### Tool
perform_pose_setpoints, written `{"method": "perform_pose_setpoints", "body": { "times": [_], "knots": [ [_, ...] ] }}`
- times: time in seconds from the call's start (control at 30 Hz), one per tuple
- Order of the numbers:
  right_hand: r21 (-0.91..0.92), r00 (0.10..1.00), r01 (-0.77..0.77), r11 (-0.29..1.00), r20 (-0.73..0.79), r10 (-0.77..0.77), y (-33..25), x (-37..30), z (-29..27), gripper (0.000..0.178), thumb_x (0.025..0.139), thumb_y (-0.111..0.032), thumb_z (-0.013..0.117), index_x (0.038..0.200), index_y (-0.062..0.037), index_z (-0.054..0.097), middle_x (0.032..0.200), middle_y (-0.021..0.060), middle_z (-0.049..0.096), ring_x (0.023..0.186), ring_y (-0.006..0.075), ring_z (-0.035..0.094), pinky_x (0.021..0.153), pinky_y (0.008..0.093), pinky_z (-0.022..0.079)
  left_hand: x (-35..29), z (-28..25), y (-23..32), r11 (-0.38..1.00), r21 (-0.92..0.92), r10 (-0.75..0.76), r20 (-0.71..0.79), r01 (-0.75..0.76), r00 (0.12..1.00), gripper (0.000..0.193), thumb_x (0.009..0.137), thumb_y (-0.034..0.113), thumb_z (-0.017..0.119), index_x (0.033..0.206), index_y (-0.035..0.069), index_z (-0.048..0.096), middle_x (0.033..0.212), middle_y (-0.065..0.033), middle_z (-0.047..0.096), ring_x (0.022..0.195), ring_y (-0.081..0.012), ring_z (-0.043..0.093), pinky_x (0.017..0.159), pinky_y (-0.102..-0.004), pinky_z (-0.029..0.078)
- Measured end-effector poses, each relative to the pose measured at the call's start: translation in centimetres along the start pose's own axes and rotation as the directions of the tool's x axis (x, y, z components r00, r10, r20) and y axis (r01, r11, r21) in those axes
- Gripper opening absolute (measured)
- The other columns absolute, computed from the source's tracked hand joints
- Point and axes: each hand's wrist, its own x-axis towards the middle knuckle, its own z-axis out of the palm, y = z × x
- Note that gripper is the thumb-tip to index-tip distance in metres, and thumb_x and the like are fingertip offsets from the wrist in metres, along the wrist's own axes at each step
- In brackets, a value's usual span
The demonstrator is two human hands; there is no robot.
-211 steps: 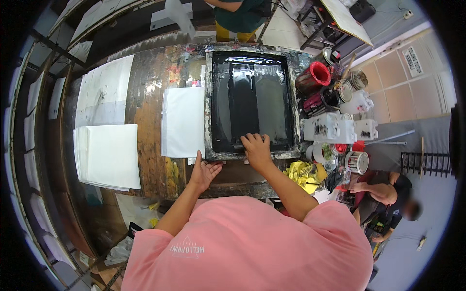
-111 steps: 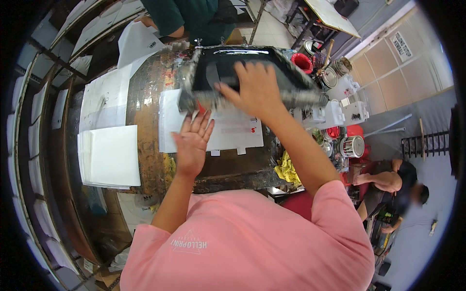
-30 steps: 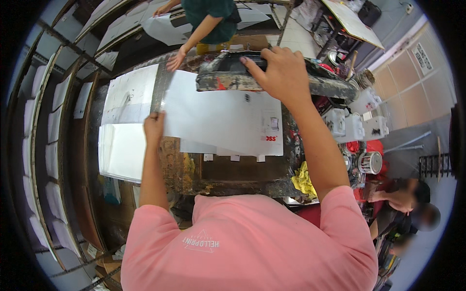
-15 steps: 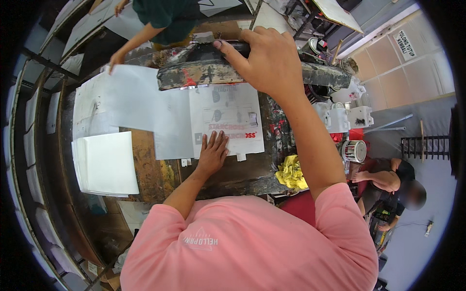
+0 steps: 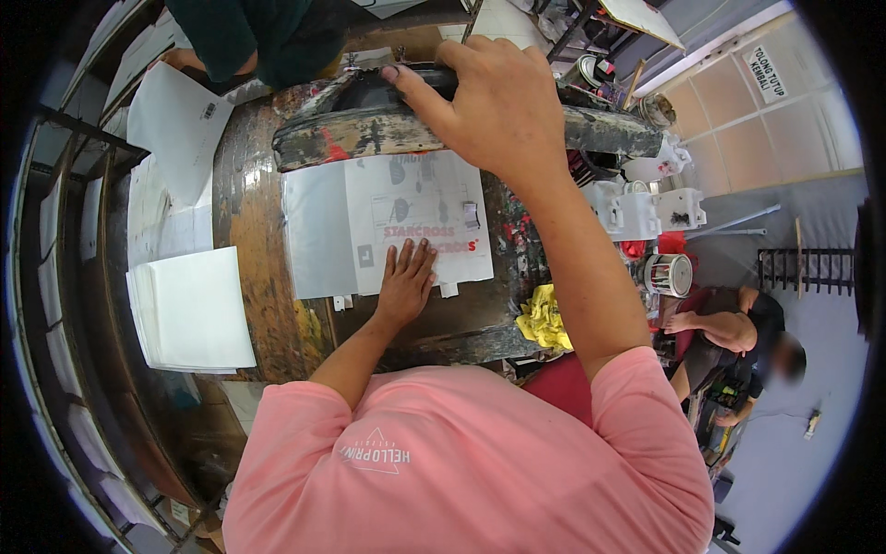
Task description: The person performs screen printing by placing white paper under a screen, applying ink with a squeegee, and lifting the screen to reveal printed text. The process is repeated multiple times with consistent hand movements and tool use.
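Observation:
A white translucent sheet (image 5: 318, 235) with grey and red print lies on the dark board in front of me. My left hand (image 5: 406, 277) rests flat on its near part, fingers stretched out. Beyond the sheet, a paint-stained wooden screen frame (image 5: 369, 137) is tilted up above the table. My right hand (image 5: 508, 106) grips the frame's upper edge; the thumb shows on its left and the other fingertips are hidden behind it. Small white tabs (image 5: 448, 290) stick out at the sheet's near edge.
A stack of white sheets (image 5: 189, 309) lies to the left. Far left, a co-worker (image 5: 249, 37) in dark green holds a white sheet (image 5: 180, 125). A crumpled yellow cloth (image 5: 544, 319), paint tin (image 5: 668, 275) and white jugs (image 5: 637, 217) are at right. Another person (image 5: 729, 337) sits beyond.
The co-worker has drawn a loose sheet away to the upper left, off the printed one. My left hand stays on the sheet and my right hand still holds the frame up.

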Motion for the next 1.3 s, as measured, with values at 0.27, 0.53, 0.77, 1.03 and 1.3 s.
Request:
{"method": "perform_pose_setpoints", "body": {
  "times": [0.27, 0.53, 0.77, 1.03, 1.3],
  "knots": [
    [-0.006, 0.999, 0.036, 0.999, -0.031, -0.036, -0.2, -0.4, 0.1, 0.066, 0.095, -0.066, 0.061, 0.091, -0.0033, 0.081, 0.088, 0.0140, 0.074, 0.085, 0.0326, 0.070, 0.084, 0.0448, 0.045, -0.2, -1.0, 0.1, 0.999, -0.025, -0.031, -0.058, 0.030, 0.998, 0.058, 0.113, 0.033, 0.046, 0.166, 0.012, 0.036, 0.172, -0.0163, 0.033, 0.160, -0.0385, 0.027, 0.130, -0.0569, 0.017],
    [-0.050, 0.924, -0.012, 0.999, 0.381, 0.030, -1.9, -11.1, 1.5, 0.063, 0.095, -0.059, 0.065, 0.123, -0.0028, 0.066, 0.108, 0.0183, 0.069, 0.113, 0.0368, 0.062, 0.091, 0.0526, 0.046, -2.2, -21.7, 4.8, -0.479, -0.832, -0.604, 0.080, -0.280, 0.793, 0.114, 0.101, 0.076, 0.045, 0.165, -0.010, 0.004, 0.163, -0.0309, 0.037, 0.152, -0.0385, 0.041, 0.126, -0.0482, 0.035],
    [0.146, 0.734, -0.080, 0.986, 0.678, -0.040, 2.2, -24.0, 10.2, 0.044, 0.087, -0.015, 0.070, 0.130, -0.0103, 0.065, 0.118, 0.0110, 0.068, 0.116, 0.0361, 0.062, 0.095, 0.0579, 0.047, -8.0, -9.4, 0.1, -0.741, -0.658, -0.440, 0.627, 0.135, 0.642, 0.133, 0.087, 0.096, 0.041, 0.162, -0.011, 0.012, 0.148, -0.0315, 0.050, 0.138, -0.0392, 0.054, 0.120, -0.0483, 0.044],
    [0.059, 0.700, -0.056, 0.997, 0.714, -0.003, -1.3, -29.1, 11.6, 0.047, 0.084, -0.017, 0.074, 0.131, -0.0127, 0.065, 0.123, 0.0079, 0.067, 0.118, 0.0295, 0.061, 0.101, 0.0534, 0.040, -7.2, -5.7, -2.5, -0.742, -0.607, -0.354, 0.715, 0.284, 0.603, 0.134, 0.088, 0.098, 0.035, 0.163, -0.010, 0.010, 0.148, -0.0316, 0.051, 0.139, -0.0396, 0.054, 0.119, -0.0472, 0.043],
    [0.007, 0.844, -0.014, 1.000, 0.536, 0.008, 2.0, -22.5, 19.8, 0.045, 0.085, -0.016, 0.075, 0.128, -0.0149, 0.065, 0.124, 0.0070, 0.065, 0.120, 0.0284, 0.060, 0.101, 0.0554, 0.040, -8.1, -4.7, -3.3, -0.771, -0.547, -0.306, 0.767, 0.326, 0.564, 0.124, 0.092, 0.093, 0.036, 0.166, -0.003, 0.007, 0.154, -0.0311, 0.046, 0.140, -0.0409, 0.054, 0.117, -0.0484, 0.046]
  ]
}}
